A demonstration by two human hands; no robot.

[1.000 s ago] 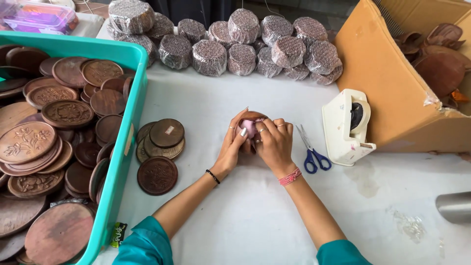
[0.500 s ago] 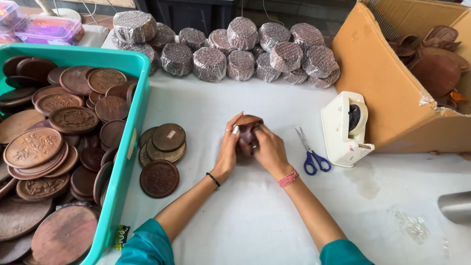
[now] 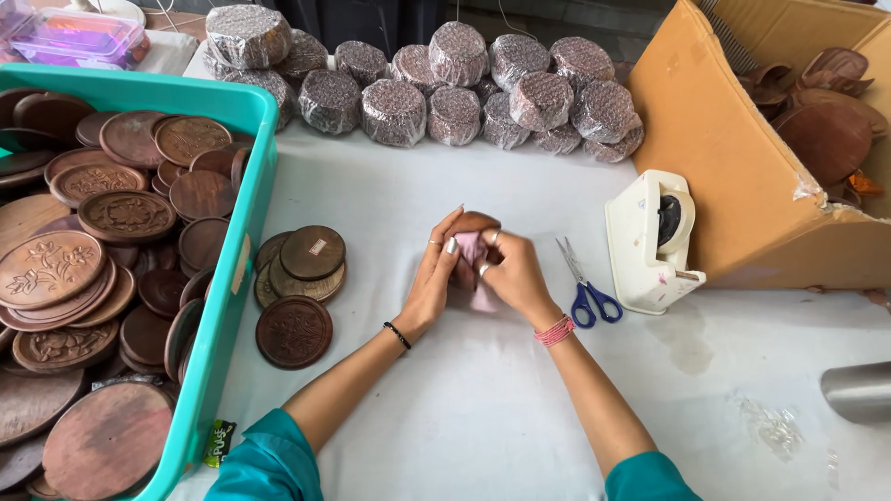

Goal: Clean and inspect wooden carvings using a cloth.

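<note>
Both hands meet at the middle of a white table [image 3: 483, 408]. My left hand [image 3: 434, 278] and my right hand [image 3: 512, 275] together grip a small stack of round brown wooden coasters [image 3: 471, 223] partly covered with thin pinkish foam wrap [image 3: 471, 252]. The fingers fold the wrap around the stack, hiding most of it. To the left, a loose pile of carved wooden coasters [image 3: 302, 264] lies on the table, with a single carved coaster [image 3: 294, 331] in front of it.
A teal tub [image 3: 239, 232] full of carved wooden discs fills the left. Several wrapped coaster bundles [image 3: 455, 88] line the far edge. Blue-handled scissors [image 3: 585, 289], a white tape dispenser [image 3: 650, 243] and a tilted cardboard box [image 3: 742, 176] of wooden pieces sit right. A metal cylinder [image 3: 858, 391] lies at the right edge.
The hands have kept turning the stack in place and folded more of the pink wrap over it. The camera has shifted slightly.
</note>
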